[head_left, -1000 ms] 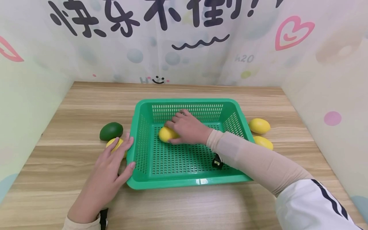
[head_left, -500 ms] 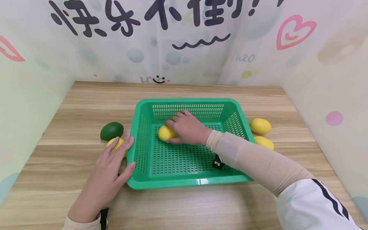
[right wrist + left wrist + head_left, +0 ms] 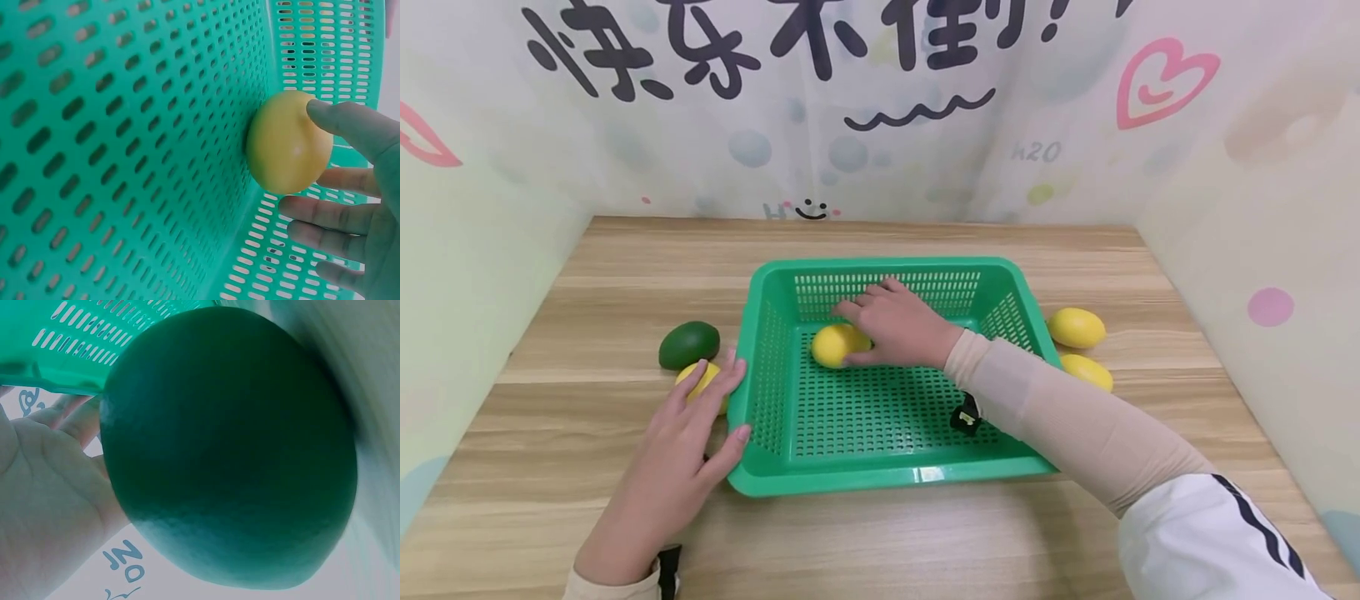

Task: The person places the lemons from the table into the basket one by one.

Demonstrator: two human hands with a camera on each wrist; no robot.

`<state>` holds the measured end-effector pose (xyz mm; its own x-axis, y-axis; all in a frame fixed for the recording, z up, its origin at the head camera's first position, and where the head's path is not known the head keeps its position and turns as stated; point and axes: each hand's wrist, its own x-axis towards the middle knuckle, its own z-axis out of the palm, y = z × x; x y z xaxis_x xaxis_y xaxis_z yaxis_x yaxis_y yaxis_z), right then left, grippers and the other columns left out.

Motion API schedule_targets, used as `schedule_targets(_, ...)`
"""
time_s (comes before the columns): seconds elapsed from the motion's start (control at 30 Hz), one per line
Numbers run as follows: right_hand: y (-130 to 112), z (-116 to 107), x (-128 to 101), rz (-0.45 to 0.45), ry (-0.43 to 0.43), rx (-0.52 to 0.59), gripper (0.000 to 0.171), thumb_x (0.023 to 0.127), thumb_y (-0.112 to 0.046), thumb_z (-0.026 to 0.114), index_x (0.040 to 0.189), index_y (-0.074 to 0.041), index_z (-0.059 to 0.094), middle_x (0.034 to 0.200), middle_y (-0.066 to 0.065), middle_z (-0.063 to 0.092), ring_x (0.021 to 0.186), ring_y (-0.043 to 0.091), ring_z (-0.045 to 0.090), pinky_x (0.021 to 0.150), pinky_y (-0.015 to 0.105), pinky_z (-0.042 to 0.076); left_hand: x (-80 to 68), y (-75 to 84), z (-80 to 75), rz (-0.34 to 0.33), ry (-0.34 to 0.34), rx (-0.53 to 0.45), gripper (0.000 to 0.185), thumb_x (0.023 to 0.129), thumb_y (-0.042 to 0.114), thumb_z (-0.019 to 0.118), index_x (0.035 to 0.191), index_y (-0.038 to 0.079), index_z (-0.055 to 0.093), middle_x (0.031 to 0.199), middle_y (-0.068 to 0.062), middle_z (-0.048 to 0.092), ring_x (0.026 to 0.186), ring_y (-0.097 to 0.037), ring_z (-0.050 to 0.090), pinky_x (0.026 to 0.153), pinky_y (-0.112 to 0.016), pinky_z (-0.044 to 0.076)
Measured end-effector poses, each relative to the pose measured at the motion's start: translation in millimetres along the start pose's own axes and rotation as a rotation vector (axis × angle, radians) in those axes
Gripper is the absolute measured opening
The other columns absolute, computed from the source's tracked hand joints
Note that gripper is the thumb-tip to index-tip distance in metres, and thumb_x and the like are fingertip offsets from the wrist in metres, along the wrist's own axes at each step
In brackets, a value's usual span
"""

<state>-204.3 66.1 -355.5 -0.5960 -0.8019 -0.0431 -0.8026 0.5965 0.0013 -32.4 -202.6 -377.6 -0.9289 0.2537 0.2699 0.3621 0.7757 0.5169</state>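
A green basket (image 3: 880, 454) is set on the wooden desk (image 3: 925, 542). Inside it, near the far wall, a yellow lemon (image 3: 835, 345) lies on the perforated floor. The right hand (image 3: 901, 329) is laid beside the lemon, its grip spread: the fingers (image 3: 337, 215) are held nearly straight and the thumb tip is touching the lemon's side, as the right wrist view shows. The left hand (image 3: 681, 450) is rested flat against the basket's left wall, fingers relaxed, over a second lemon (image 3: 700, 379). A dark green avocado (image 3: 689, 344) lies just behind that lemon. Two more lemons (image 3: 1077, 327) are found right of the basket.
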Motion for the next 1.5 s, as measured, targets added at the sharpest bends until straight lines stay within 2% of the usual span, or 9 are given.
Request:
schedule_targets(0.2, 0, -2, -1, 0.005, -0.046, 0.027, 0.071, 0.090, -0.056, 0.075, 0.142, -0.011, 0.061, 0.127, 0.007, 0.070, 0.119, 0.027, 0.062, 0.105, 0.046, 0.044, 2.4, 0.3, -1.6, 0.005, 0.014, -0.004, 0.065, 0.101, 0.023, 0.064, 0.160, 0.014, 0.038, 0.156, -0.014, 0.048, 0.148, -0.049, 0.028, 0.110, -0.074, 0.028)
schedule_targets(0.5, 8, -11, -12, 0.037, -0.056, 0.111, 0.071, 0.089, -0.050, 0.078, 0.146, -0.013, 0.057, 0.142, 0.006, 0.062, 0.134, 0.029, 0.054, 0.117, 0.053, 0.036, 1.7, 0.3, -0.9, 0.013, 0.015, 0.001, 0.066, 0.100, 0.023, 0.065, 0.160, 0.013, 0.039, 0.159, -0.012, 0.045, 0.147, -0.049, 0.030, 0.109, -0.073, 0.030)
schedule_targets(0.83, 10, -28, -18, 0.066, -0.013, 0.186, 0.071, 0.091, -0.049, 0.076, 0.149, -0.013, 0.055, 0.145, 0.006, 0.060, 0.137, 0.029, 0.051, 0.116, 0.055, 0.035, 2.1, 0.9, -0.6, 0.003, 0.018, 0.005, 0.066, 0.099, 0.022, 0.067, 0.159, 0.013, 0.040, 0.155, -0.013, 0.049, 0.147, -0.049, 0.030, 0.107, -0.075, 0.031)
schedule_targets(1.17, 18, -36, -31, 0.117, 0.069, 0.211, 0.068, 0.092, -0.045, 0.077, 0.146, -0.010, 0.056, 0.138, 0.008, 0.064, 0.128, 0.029, 0.056, 0.109, 0.051, 0.041, 0.8, 0.7, -2.6, -0.016, -0.005, -0.023, 0.065, 0.102, 0.023, 0.064, 0.161, 0.015, 0.036, 0.158, -0.012, 0.047, 0.149, -0.048, 0.027, 0.106, -0.077, 0.030)
schedule_targets(1.4, 23, -43, -43, 0.162, 0.098, 0.220, 0.071, 0.091, -0.050, 0.076, 0.146, -0.010, 0.056, 0.140, 0.005, 0.063, 0.126, 0.029, 0.057, 0.110, 0.051, 0.041, 1.5, 1.4, -1.3, -0.007, -0.004, -0.026, 0.064, 0.102, 0.023, 0.063, 0.160, 0.015, 0.037, 0.157, -0.011, 0.048, 0.149, -0.048, 0.027, 0.108, -0.076, 0.028)
schedule_targets(1.5, 24, -47, -46, 0.181, 0.103, 0.243, 0.075, 0.091, -0.051, 0.075, 0.149, -0.010, 0.052, 0.134, 0.007, 0.066, 0.124, 0.029, 0.057, 0.109, 0.051, 0.042, 0.9, 1.3, -1.7, -0.014, -0.009, -0.033, 0.065, 0.102, 0.023, 0.063, 0.161, 0.015, 0.036, 0.158, -0.011, 0.046, 0.149, -0.048, 0.026, 0.108, -0.076, 0.028)
